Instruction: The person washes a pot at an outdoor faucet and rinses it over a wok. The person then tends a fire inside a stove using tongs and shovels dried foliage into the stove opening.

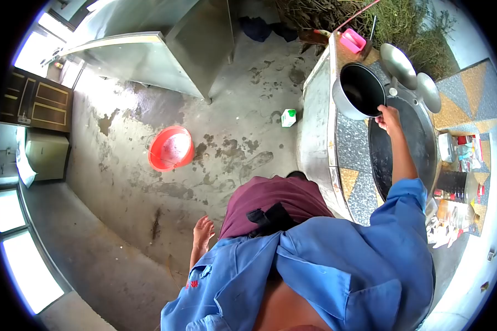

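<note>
With fingers closed on its rim, my right hand [390, 119] holds a deep pot [345, 98], grey outside and dark inside. The pot is tilted over the edge of the tiled stove counter [350, 140], partly above a large dark wok [389, 157] set into it. Whether the pot also rests on the counter I cannot tell. Two metal lids or pans [398, 65] lie just beyond the wok. My left hand [203, 229] hangs beside my body above the floor, its fingers apart and nothing in them.
A red bucket [172, 148] with light contents stands on the wet-stained floor, and a green-and-white carton [289, 117] lies near the counter. A pink container [352, 41] sits at the counter's far corner. Bottles [458, 185] line the right side. Brushwood [364, 16] is piled behind.
</note>
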`<state>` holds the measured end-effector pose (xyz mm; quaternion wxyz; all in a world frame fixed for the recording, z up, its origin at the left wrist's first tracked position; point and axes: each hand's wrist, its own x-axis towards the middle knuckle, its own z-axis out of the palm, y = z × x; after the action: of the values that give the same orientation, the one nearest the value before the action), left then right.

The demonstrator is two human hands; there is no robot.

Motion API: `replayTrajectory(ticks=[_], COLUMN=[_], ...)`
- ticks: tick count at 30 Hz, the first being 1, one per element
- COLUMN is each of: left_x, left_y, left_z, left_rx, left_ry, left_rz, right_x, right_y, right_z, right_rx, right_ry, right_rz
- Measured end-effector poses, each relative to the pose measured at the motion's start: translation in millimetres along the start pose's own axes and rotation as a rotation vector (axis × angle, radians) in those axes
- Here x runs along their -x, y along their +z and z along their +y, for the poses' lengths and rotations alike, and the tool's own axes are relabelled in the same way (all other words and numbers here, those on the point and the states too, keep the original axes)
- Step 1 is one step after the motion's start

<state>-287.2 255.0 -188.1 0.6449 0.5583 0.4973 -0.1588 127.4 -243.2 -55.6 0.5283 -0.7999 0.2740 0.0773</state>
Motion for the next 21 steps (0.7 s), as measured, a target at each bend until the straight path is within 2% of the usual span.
replayTrajectory(ticks=[3, 5, 7, 9, 10, 11, 13, 14, 15, 17, 19, 21], left_x=[-17.8, -28.2, -42.9, -66.4, -80.2, -94.6, -125.2, -152.2, -171.2, -213.2, -230.7, -230.4], left_y=[13.4, 29.4, 47.5, 61.7, 69.9, 78.4, 95.6, 101.2, 108.4, 106.6, 116.9, 130.1], left_z=[26.6, 61.3, 94.7, 119.6, 133.1, 147.6, 176.7, 182.3, 197.9, 219.4, 261.7, 304.9], left_rx=[0.047, 0.004, -0.046, -0.09, -0.093, -0.113, -0.195, -0.234, -0.204, -0.223, -0.173, -0.122], left_ry=[-0.011, 0.014, 0.01, 0.083, 0.102, 0.101, 0.2, 0.291, 0.177, 0.335, 0.273, 0.19], left_rz=[-0.043, -0.126, -0.132, -0.165, -0.184, -0.19, -0.293, -0.341, -0.344, -0.555, -0.588, -0.623], right_x=[15.4, 27.2, 55.3, 83.8, 97.3, 110.5, 123.0, 114.2, 96.9, 53.4, 10.4, -16.7], right_y=[2.4, 0.6, -3.0, -10.7, 0.9, 23.5, 78.9, 110.1, 141.9, 191.0, 227.5, 249.7], right_z=[2.0, 7.6, 2.6, 0.9, -1.9, -8.5, -31.6, -33.2, -31.9, -39.7, -52.6, -78.5], right_rx=[-0.004, -0.145, -0.121, -0.194, -0.17, -0.151, -0.142, -0.097, -0.045, 0.104, 0.173, 0.168], right_ry=[0.078, 0.194, 0.169, 0.054, 0.071, 0.089, 0.039, -0.092, -0.229, -0.442, -0.629, -0.641], right_rz=[0.051, 0.085, 0.225, -0.015, -0.064, -0.109, -0.387, -0.426, -0.466, -0.317, -0.142, -0.108])
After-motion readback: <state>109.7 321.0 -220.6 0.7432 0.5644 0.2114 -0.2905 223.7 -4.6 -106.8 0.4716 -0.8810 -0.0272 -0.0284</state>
